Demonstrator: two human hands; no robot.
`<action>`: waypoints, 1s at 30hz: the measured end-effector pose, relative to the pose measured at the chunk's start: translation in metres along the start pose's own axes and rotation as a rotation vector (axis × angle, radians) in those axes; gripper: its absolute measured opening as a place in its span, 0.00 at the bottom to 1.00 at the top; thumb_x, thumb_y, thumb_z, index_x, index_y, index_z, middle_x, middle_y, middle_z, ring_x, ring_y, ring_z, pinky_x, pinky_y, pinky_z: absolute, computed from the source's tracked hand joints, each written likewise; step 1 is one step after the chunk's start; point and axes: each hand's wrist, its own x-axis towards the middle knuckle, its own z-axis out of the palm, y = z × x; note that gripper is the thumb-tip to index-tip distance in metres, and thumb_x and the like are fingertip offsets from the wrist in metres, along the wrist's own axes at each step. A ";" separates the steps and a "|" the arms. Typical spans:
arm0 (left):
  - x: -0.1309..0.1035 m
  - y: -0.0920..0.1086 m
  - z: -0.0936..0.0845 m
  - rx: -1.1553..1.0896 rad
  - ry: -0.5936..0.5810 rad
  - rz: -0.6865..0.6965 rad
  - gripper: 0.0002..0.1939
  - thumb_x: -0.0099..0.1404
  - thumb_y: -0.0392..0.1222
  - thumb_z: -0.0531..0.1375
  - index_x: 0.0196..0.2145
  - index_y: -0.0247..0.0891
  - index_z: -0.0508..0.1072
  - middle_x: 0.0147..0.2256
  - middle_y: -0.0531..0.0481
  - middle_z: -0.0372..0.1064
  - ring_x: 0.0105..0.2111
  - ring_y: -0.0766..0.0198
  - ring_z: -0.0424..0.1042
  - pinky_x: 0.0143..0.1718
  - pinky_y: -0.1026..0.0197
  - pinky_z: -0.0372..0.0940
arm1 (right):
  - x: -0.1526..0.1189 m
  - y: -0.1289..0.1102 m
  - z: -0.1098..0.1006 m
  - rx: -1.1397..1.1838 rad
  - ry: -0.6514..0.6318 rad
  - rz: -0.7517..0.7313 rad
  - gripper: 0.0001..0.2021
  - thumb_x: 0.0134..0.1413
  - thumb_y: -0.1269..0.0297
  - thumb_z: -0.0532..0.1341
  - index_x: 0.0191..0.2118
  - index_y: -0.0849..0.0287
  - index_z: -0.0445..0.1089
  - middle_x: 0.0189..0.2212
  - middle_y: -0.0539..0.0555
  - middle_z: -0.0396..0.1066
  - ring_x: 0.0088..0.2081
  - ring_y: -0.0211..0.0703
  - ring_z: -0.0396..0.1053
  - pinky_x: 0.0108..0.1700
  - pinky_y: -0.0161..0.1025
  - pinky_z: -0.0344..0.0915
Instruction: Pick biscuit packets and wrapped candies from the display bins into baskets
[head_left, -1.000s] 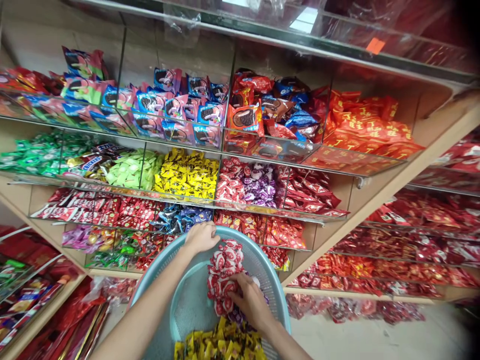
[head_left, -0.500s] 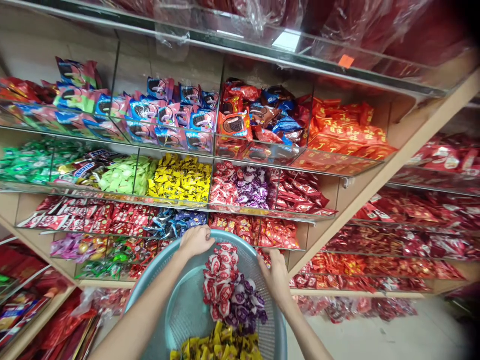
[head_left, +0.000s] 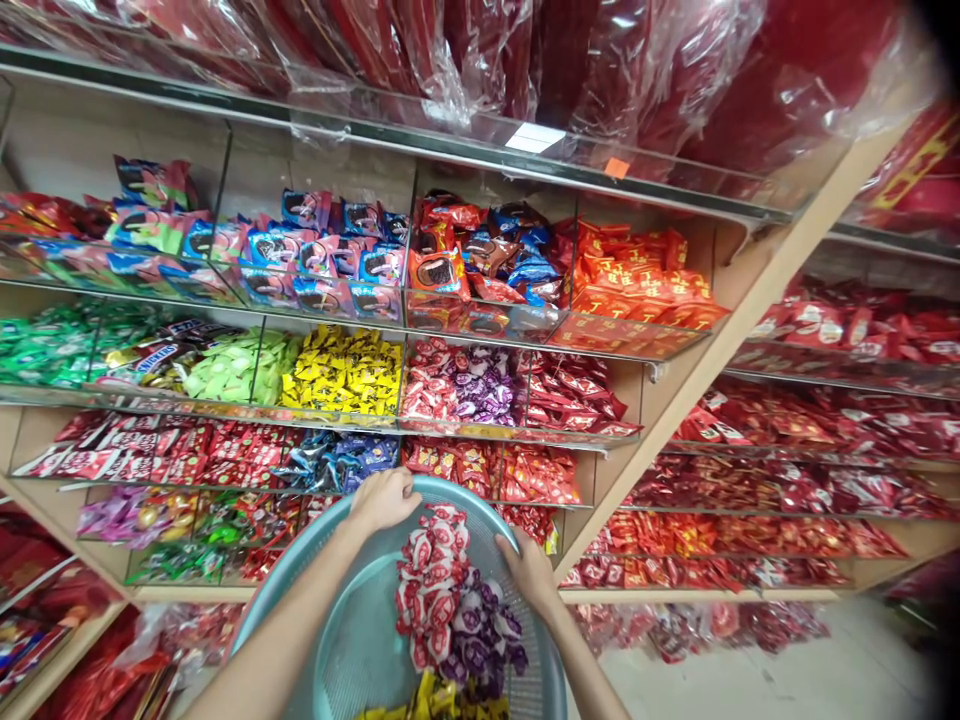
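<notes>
A round blue-green plastic basket (head_left: 352, 640) is tilted toward me, its lower part cut off by the bottom of the view. My left hand (head_left: 384, 500) grips its far rim from above, fingers curled over the edge. On the right side of the rim, my right hand (head_left: 527, 566) is closed around it. Inside lie red-and-white wrapped candies (head_left: 431, 585), purple-and-white wrapped candies (head_left: 484, 635) and yellow-wrapped candies (head_left: 442, 700), in three heaps against the right and near side.
Ahead stands a shelf rack with clear dividers. It holds yellow candies (head_left: 341, 375), cookie packs (head_left: 277, 250), orange packets (head_left: 637, 270) and green candies (head_left: 52, 345). Plastic-wrapped red goods (head_left: 585, 70) fill the top shelf. A slanting wooden panel (head_left: 720, 340) separates another rack at right.
My view has tilted up slightly, showing more of the top shelf. The basket and both hands sit a little lower and further left in view, still gripping the rim.
</notes>
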 end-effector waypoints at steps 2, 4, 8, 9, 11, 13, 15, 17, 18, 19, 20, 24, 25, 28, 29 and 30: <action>-0.001 0.005 -0.001 0.005 -0.021 0.006 0.10 0.56 0.45 0.52 0.22 0.41 0.66 0.31 0.52 0.71 0.32 0.61 0.70 0.32 0.62 0.57 | -0.005 0.004 0.000 -0.025 0.009 0.026 0.19 0.56 0.51 0.47 0.44 0.56 0.64 0.38 0.56 0.72 0.44 0.47 0.69 0.40 0.36 0.59; -0.001 0.009 -0.003 0.017 -0.028 0.030 0.10 0.56 0.45 0.52 0.22 0.40 0.66 0.32 0.51 0.71 0.33 0.60 0.70 0.32 0.62 0.58 | -0.010 0.006 0.001 -0.027 0.018 0.035 0.19 0.57 0.50 0.46 0.44 0.56 0.65 0.38 0.57 0.72 0.44 0.48 0.69 0.40 0.37 0.59; 0.001 0.010 -0.003 0.025 -0.044 0.053 0.10 0.56 0.44 0.51 0.21 0.40 0.65 0.31 0.51 0.72 0.33 0.60 0.71 0.32 0.61 0.58 | -0.017 0.004 0.001 -0.033 0.080 0.071 0.20 0.56 0.50 0.47 0.46 0.56 0.65 0.38 0.57 0.73 0.43 0.48 0.69 0.40 0.37 0.60; 0.002 0.009 -0.002 0.025 -0.052 0.052 0.10 0.56 0.44 0.51 0.21 0.40 0.65 0.31 0.51 0.72 0.33 0.60 0.71 0.32 0.61 0.58 | -0.019 0.003 0.000 -0.042 0.095 0.084 0.20 0.56 0.50 0.47 0.46 0.56 0.65 0.37 0.57 0.73 0.42 0.48 0.70 0.39 0.37 0.60; 0.003 0.007 0.000 0.029 -0.064 0.056 0.09 0.56 0.44 0.51 0.22 0.40 0.65 0.30 0.50 0.72 0.33 0.59 0.71 0.32 0.61 0.58 | -0.022 0.000 -0.001 -0.058 0.107 0.102 0.20 0.56 0.50 0.47 0.45 0.55 0.66 0.35 0.56 0.73 0.40 0.47 0.70 0.38 0.37 0.60; 0.006 0.004 0.002 0.031 -0.071 0.076 0.09 0.57 0.45 0.51 0.24 0.41 0.65 0.29 0.50 0.71 0.32 0.58 0.71 0.31 0.60 0.58 | -0.025 -0.002 -0.003 -0.063 0.106 0.107 0.19 0.56 0.50 0.47 0.44 0.55 0.66 0.33 0.55 0.73 0.38 0.47 0.71 0.37 0.36 0.60; 0.009 0.001 0.003 0.023 -0.073 0.099 0.07 0.57 0.45 0.51 0.28 0.42 0.65 0.29 0.51 0.71 0.31 0.57 0.71 0.31 0.60 0.58 | -0.030 -0.004 -0.004 -0.060 0.106 0.107 0.19 0.56 0.50 0.47 0.43 0.55 0.66 0.33 0.55 0.73 0.38 0.47 0.71 0.36 0.36 0.60; 0.011 -0.001 0.003 0.009 -0.075 0.107 0.09 0.57 0.46 0.51 0.35 0.43 0.65 0.31 0.50 0.71 0.32 0.56 0.71 0.31 0.59 0.59 | -0.035 -0.007 -0.005 -0.052 0.110 0.110 0.19 0.57 0.50 0.46 0.42 0.56 0.65 0.33 0.56 0.73 0.38 0.47 0.71 0.36 0.36 0.59; 0.013 -0.001 0.003 0.007 -0.078 0.103 0.12 0.57 0.46 0.51 0.39 0.43 0.64 0.33 0.49 0.71 0.33 0.56 0.71 0.32 0.59 0.60 | -0.038 -0.008 -0.005 -0.050 0.111 0.117 0.19 0.57 0.50 0.45 0.42 0.56 0.65 0.33 0.56 0.73 0.38 0.47 0.71 0.35 0.36 0.59; 0.014 -0.001 0.002 0.012 -0.085 0.101 0.15 0.57 0.46 0.51 0.42 0.43 0.63 0.34 0.48 0.72 0.34 0.55 0.71 0.33 0.58 0.60 | -0.041 -0.010 -0.006 -0.049 0.112 0.127 0.19 0.57 0.50 0.45 0.41 0.56 0.64 0.32 0.56 0.73 0.38 0.48 0.71 0.35 0.36 0.59; 0.015 0.000 0.001 0.023 -0.094 0.104 0.17 0.57 0.47 0.51 0.44 0.43 0.63 0.36 0.46 0.72 0.35 0.54 0.72 0.33 0.57 0.61 | -0.044 -0.012 -0.006 -0.049 0.115 0.135 0.19 0.57 0.49 0.45 0.41 0.56 0.64 0.31 0.56 0.73 0.37 0.48 0.71 0.35 0.36 0.59; 0.020 0.004 0.001 0.075 -0.132 0.171 0.16 0.57 0.48 0.50 0.40 0.40 0.68 0.39 0.41 0.72 0.38 0.51 0.72 0.35 0.56 0.62 | -0.056 -0.016 -0.006 -0.060 0.157 0.182 0.19 0.56 0.48 0.45 0.40 0.55 0.64 0.31 0.56 0.73 0.37 0.48 0.70 0.36 0.37 0.59; 0.021 0.005 0.001 0.077 -0.139 0.189 0.15 0.57 0.48 0.50 0.38 0.40 0.70 0.38 0.41 0.72 0.38 0.51 0.72 0.35 0.56 0.63 | -0.060 -0.016 -0.006 -0.064 0.170 0.197 0.19 0.56 0.48 0.45 0.39 0.55 0.65 0.32 0.56 0.73 0.38 0.49 0.70 0.36 0.38 0.60; 0.026 0.008 0.001 0.067 -0.159 0.227 0.16 0.56 0.49 0.51 0.34 0.38 0.71 0.36 0.40 0.73 0.37 0.50 0.72 0.34 0.56 0.64 | -0.070 -0.015 -0.007 -0.061 0.196 0.239 0.19 0.56 0.48 0.45 0.38 0.54 0.64 0.33 0.56 0.73 0.39 0.49 0.70 0.36 0.38 0.60; 0.027 0.009 0.000 0.061 -0.169 0.239 0.16 0.56 0.50 0.51 0.33 0.38 0.72 0.36 0.40 0.73 0.37 0.50 0.72 0.34 0.56 0.64 | -0.073 -0.015 -0.007 -0.054 0.206 0.245 0.18 0.56 0.48 0.45 0.38 0.54 0.64 0.33 0.56 0.73 0.39 0.49 0.70 0.36 0.37 0.60; 0.028 0.009 -0.001 0.056 -0.181 0.250 0.17 0.55 0.51 0.52 0.33 0.38 0.72 0.36 0.40 0.73 0.37 0.50 0.72 0.35 0.56 0.64 | -0.076 -0.014 -0.008 -0.046 0.214 0.247 0.18 0.56 0.48 0.45 0.38 0.54 0.64 0.33 0.55 0.73 0.39 0.48 0.70 0.36 0.37 0.59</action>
